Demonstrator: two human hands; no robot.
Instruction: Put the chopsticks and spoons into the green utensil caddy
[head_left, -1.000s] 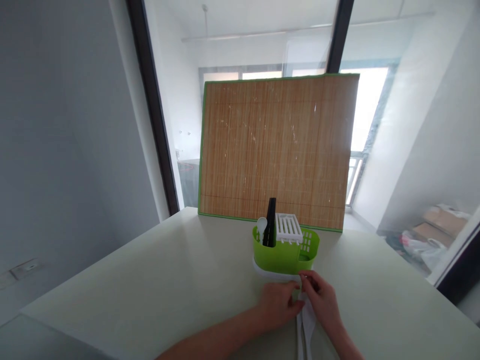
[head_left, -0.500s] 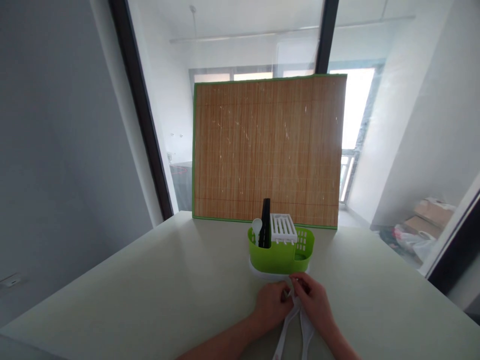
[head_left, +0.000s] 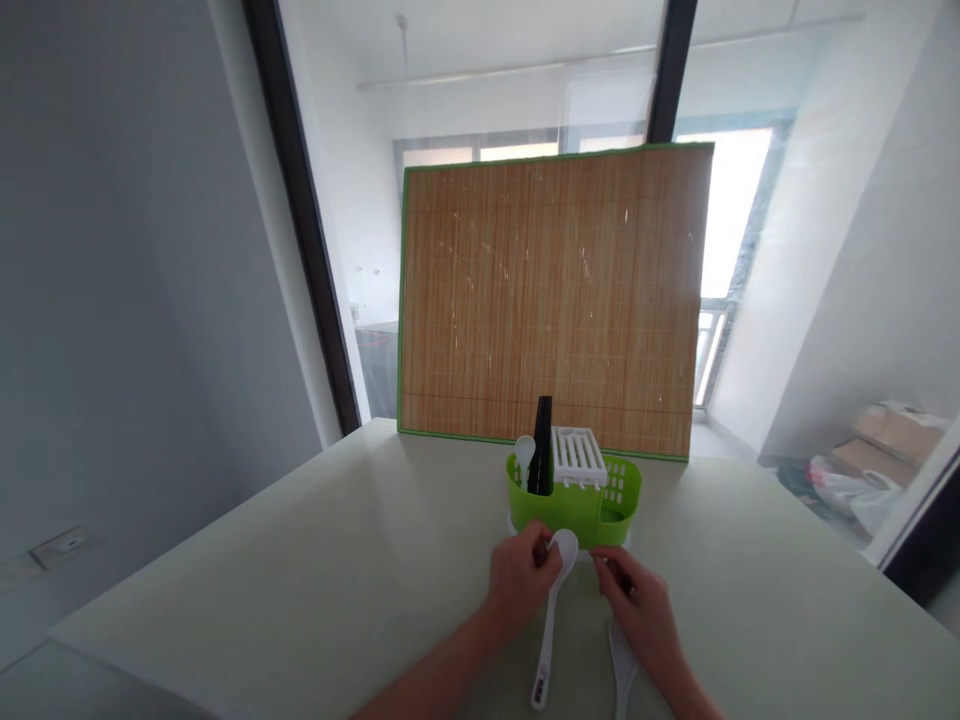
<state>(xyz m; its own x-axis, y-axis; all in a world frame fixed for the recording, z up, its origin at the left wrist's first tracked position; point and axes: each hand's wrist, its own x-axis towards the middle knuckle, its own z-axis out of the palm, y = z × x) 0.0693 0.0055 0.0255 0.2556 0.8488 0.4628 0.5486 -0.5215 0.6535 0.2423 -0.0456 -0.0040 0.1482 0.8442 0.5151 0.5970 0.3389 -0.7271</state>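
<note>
My left hand (head_left: 525, 570) is closed around the bowl end of a white spoon (head_left: 550, 620), whose handle hangs toward me. Level with it on the right, my right hand (head_left: 634, 595) is pinched shut at the upper end of a white utensil that looks like a rice paddle (head_left: 622, 665). Fingers and palm hide most of the paddle's head. Just beyond both hands stands a green basket (head_left: 574, 515) on a white base. Inside are a small white spoon (head_left: 524, 452), black chopsticks (head_left: 541, 445) and a slotted white rack (head_left: 579, 457).
A bamboo mat (head_left: 551, 300) with green edging stands upright behind the basket. All this is on a pale table (head_left: 337, 560). Beyond are a glass partition with dark frames, cardboard boxes (head_left: 900, 435) at the right, and a wall socket (head_left: 64, 545) at the left.
My hands have moved apart. The left has shifted slightly up and left with the spoon, so its bowl now shows. The right has moved a little right. The view has turned slightly left.
</note>
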